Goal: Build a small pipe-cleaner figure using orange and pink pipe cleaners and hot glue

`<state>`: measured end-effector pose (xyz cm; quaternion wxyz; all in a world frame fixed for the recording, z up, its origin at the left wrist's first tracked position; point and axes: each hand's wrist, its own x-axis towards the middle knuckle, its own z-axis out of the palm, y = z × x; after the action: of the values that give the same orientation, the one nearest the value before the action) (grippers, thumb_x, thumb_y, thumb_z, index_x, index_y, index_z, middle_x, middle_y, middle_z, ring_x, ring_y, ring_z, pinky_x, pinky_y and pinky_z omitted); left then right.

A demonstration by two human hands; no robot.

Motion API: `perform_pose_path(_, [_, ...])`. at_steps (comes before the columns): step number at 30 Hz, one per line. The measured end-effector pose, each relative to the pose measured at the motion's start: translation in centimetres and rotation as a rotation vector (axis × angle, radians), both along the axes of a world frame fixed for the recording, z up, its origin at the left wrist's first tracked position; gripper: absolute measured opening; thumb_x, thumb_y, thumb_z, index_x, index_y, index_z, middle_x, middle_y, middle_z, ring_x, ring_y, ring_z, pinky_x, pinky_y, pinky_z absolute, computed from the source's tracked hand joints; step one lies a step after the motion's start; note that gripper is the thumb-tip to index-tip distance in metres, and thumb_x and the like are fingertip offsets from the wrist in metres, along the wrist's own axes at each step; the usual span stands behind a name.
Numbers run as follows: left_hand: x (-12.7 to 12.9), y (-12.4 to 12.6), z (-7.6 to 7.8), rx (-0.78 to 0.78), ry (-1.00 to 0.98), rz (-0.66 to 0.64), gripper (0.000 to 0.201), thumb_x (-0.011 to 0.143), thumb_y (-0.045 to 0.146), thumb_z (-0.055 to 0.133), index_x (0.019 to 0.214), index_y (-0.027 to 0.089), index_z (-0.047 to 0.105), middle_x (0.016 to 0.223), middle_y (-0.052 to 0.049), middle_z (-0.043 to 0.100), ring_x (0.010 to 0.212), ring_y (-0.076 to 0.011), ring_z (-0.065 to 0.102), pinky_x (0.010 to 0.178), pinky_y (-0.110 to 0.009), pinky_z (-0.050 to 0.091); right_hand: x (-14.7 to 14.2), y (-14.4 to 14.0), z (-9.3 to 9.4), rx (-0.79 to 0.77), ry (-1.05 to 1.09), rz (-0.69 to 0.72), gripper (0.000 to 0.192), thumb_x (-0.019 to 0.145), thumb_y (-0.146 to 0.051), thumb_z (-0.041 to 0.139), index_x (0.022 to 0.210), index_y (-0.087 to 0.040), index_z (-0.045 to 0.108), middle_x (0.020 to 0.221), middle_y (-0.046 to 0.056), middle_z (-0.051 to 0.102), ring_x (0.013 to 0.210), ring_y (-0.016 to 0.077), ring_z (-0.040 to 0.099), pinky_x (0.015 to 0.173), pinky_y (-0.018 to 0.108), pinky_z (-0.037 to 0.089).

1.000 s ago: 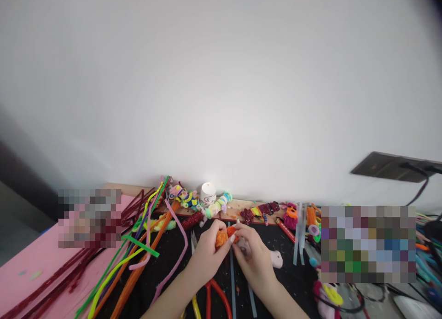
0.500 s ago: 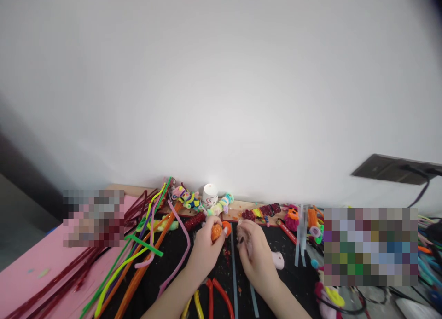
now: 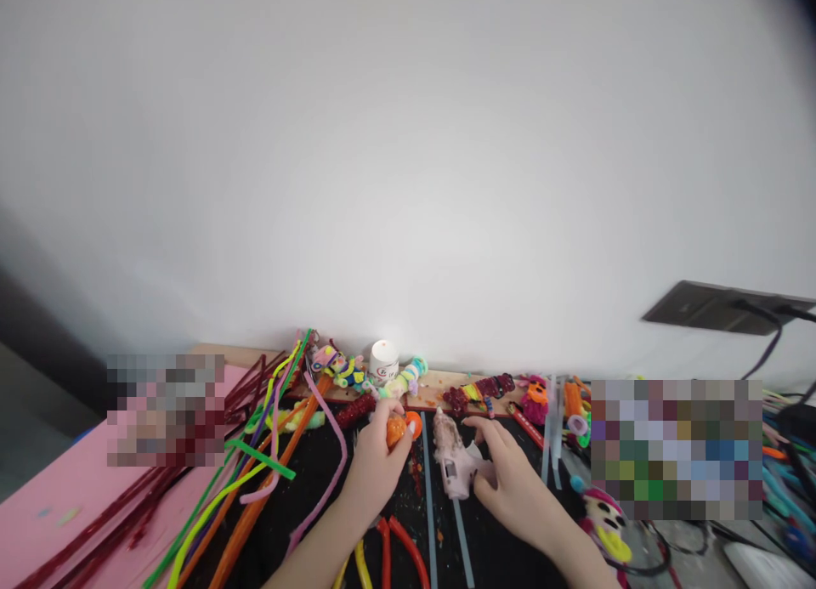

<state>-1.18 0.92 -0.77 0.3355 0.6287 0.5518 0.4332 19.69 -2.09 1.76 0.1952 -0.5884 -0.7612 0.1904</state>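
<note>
Pinching the orange pompom piece (image 3: 396, 429) in closed left hand (image 3: 376, 474) fingers, the person's right hand (image 3: 510, 478) loosely wraps the pink glue gun (image 3: 454, 463), apparently a gluing step needing the nozzle aimed at it.

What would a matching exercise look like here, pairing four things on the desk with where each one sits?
Things:
1. orange piece
2. glue gun
3. white jar
4. pliers

Places:
A. by the wall, at the back of the desk
B. lying on the black mat, at the right hand
C. at the near edge, between the forearms
D. held in the left hand

Pairs: 1-D, 2-B, 3-A, 4-C
</note>
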Motion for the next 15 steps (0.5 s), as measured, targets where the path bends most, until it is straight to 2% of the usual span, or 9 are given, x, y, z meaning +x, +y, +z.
perform_pose_path(5, [0.07, -0.05, -0.20, -0.030, 0.031, 0.000, 0.007, 0.078, 0.026, 0.045, 0.084, 0.021, 0.042, 0.068, 0.004, 0.051, 0.060, -0.0124, 0.050, 0.059, -0.021, 0.036, 0.50, -0.12, 0.16, -0.071, -0.042, 0.060, 0.060, 0.061, -0.010, 0.044, 0.120, -0.023, 0.042, 0.118, 0.007, 0.048, 0.110, 0.0229, 0.044, 0.094, 0.038, 0.030])
perform_pose_path(10, [0.06, -0.16, -0.21, -0.068, 0.053, -0.034, 0.007, 0.079, 0.026, 0.044, 0.083, 0.021, 0.042, 0.063, 0.005, 0.046, 0.055, -0.0111, 0.046, 0.056, -0.021, 0.034, 0.20, 0.19, -0.18, -0.031, -0.095, 0.069, 0.047, 0.057, -0.010, 0.047, 0.103, -0.020, 0.052, 0.100, 0.005, 0.057, 0.093, 0.0223, 0.050, 0.084, 0.035, 0.034])
perform_pose_path(15, [0.16, -0.21, -0.01, -0.060, 0.093, -0.071, 0.004, 0.079, 0.024, 0.044, 0.082, 0.021, 0.046, 0.064, 0.004, 0.049, 0.055, -0.0111, 0.047, 0.056, -0.021, 0.035, -0.18, 0.65, -0.28, -0.014, 0.069, 0.045, 0.031, 0.064, -0.012, 0.050, 0.094, -0.018, 0.054, 0.091, 0.004, 0.060, 0.079, 0.0185, 0.053, 0.072, 0.028, 0.038])
